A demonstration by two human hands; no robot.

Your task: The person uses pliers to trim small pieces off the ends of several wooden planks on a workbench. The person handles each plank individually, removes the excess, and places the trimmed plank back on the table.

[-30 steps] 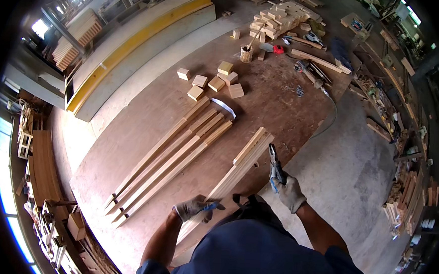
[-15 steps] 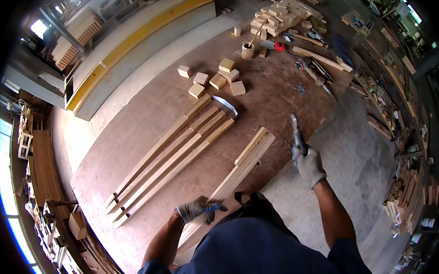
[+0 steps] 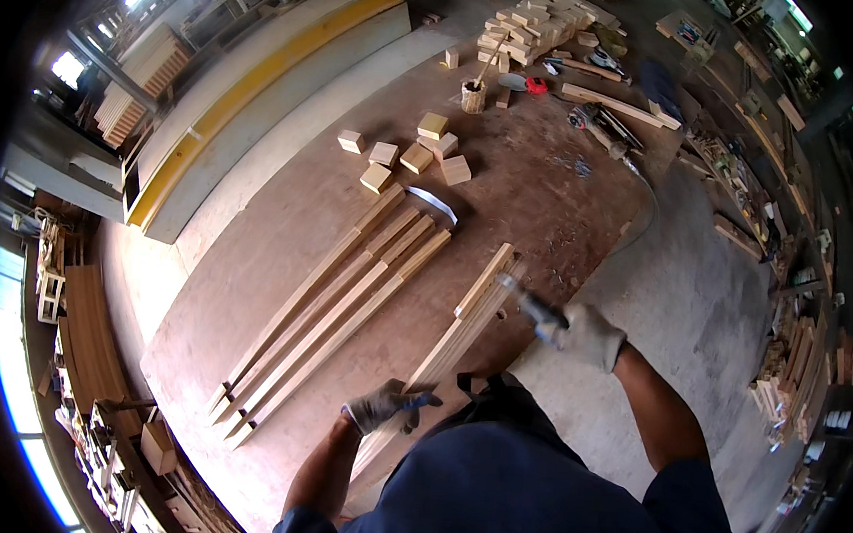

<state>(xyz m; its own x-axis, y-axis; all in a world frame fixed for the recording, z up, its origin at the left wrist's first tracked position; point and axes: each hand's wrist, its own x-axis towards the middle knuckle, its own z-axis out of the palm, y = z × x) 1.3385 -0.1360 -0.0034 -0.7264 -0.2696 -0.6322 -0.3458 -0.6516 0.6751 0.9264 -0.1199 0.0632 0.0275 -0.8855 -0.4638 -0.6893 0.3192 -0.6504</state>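
Observation:
My left hand point(image 3: 381, 407), in a grey glove with blue on its fingers, is closed around the near part of a long wooden leg point(image 3: 441, 352). The leg lies slanting on the table, with a shorter block along its far end. My right hand point(image 3: 585, 339), gloved alike, grips a hammer point(image 3: 538, 308), smeared by motion, its metal head at the leg's far end. Left of this leg, several slender tapered wooden legs point(image 3: 323, 300) lie side by side. A curved white strip point(image 3: 434, 203) rests at their far ends.
Loose wooden blocks point(image 3: 417, 158) sit beyond the legs. Farther off are a brush pot point(image 3: 473, 97), a red tape measure point(image 3: 536, 85), a corded power tool point(image 3: 602, 129) and a block pile point(image 3: 530, 31). A long yellow-edged bench point(image 3: 262, 99) stands at the left.
My right hand has swung the hammer left and down toward the far end of the leg. My left hand keeps its grip on the leg. The view has shifted slightly.

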